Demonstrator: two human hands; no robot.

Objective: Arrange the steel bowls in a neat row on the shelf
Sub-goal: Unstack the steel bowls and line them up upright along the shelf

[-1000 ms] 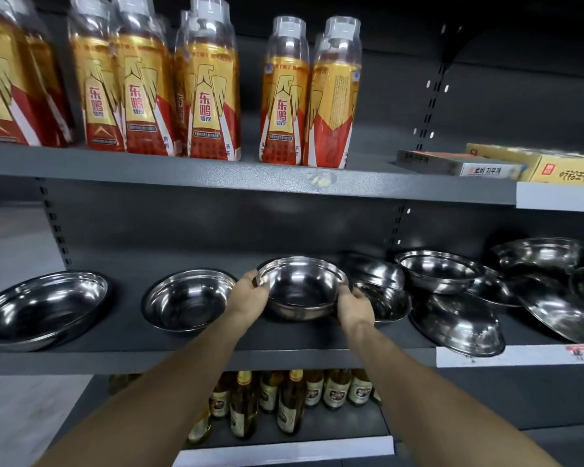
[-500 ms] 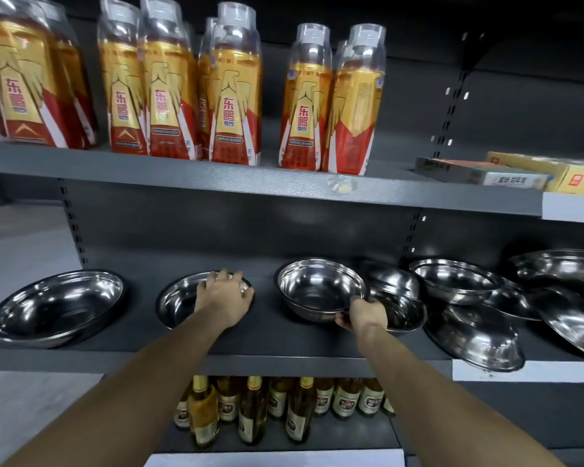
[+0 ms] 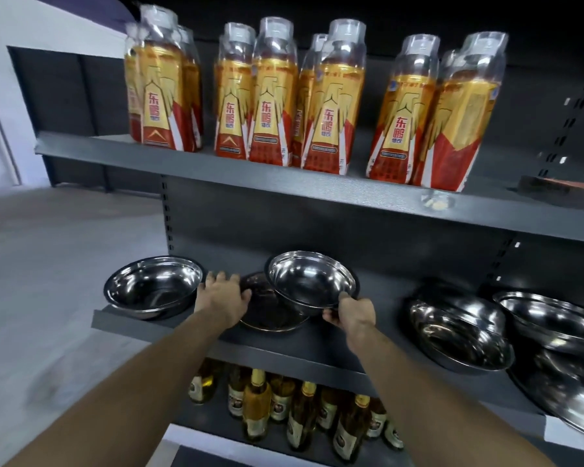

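Bowl (image 3: 312,281) gripped, tilted, by right hand (image 3: 353,315); spread left hand (image 3: 224,298) rests on neighbouring bowl (image 3: 270,311).

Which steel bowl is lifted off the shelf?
The tilted bowl gripped at its rim by the right hand; the others sit on the middle shelf.

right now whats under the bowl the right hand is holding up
The right hand tilts the raised bowl over another bowl resting on the shelf. The left hand rests on its rim. Part of it is covered.
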